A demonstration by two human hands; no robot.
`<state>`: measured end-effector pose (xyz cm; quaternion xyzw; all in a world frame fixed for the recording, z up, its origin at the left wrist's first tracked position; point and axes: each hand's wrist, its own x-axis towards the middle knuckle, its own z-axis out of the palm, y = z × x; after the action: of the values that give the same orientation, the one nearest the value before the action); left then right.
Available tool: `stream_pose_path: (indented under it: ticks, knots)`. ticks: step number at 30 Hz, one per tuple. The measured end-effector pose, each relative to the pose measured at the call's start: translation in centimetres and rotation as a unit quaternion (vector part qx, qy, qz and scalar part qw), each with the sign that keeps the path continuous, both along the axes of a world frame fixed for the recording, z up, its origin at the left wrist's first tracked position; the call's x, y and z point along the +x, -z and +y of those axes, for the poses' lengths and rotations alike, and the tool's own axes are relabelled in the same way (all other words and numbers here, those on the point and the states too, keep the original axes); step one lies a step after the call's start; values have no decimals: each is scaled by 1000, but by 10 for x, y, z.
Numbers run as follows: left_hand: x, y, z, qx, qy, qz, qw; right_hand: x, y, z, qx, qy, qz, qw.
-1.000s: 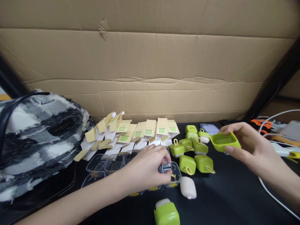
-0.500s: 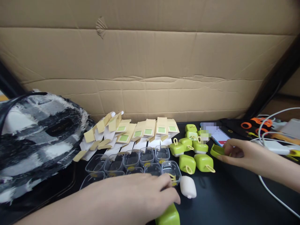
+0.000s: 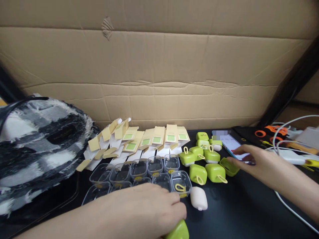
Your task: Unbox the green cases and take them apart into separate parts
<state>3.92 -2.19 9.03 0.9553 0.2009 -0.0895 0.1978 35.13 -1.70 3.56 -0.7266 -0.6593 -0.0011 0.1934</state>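
My left hand [image 3: 149, 209] is low in the picture, fingers curled over a green case [image 3: 178, 231] at the bottom edge. My right hand [image 3: 259, 164] lies flat with fingers stretched toward a phone [image 3: 230, 143], holding nothing. An empty green cover [image 3: 229, 166] rests on the black table just left of its fingertips. Several green cases with yellow loops [image 3: 206, 161] sit in a cluster. Clear plastic trays [image 3: 154, 166] stand in two rows; one [image 3: 181, 183] holds a yellow loop. A white inner piece [image 3: 199, 198] lies beside it.
Folded tan and white paper boxes [image 3: 139, 141] lie in a row against a cardboard wall [image 3: 159, 76]. A black and white fuzzy bag [image 3: 37, 146] fills the left. White cables [image 3: 291, 132], chargers and orange scissors [image 3: 271, 132] crowd the right.
My right hand has lowered the green cover onto the table and let go, fingers now reaching over the phone. My left hand left the trays and came down onto the near green case.
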Motion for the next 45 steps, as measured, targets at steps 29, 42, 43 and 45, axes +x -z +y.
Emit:
stream_pose_path:
  ticks: [29, 42, 43, 45]
  knots:
    - [26, 30, -6, -487, -222, -238, 811, -76, 24, -52, 222, -438, 97, 866]
    - [51, 106, 0, -497, -249, -314, 770, -88, 17, -51, 189, -430, 186, 863]
    - [51, 107, -1, -496, -237, -316, 773, -88, 16, -50, 187, -436, 178, 862]
    - [48, 103, -1, -486, -212, -314, 788, -86, 16, -48, 184, -446, 168, 859]
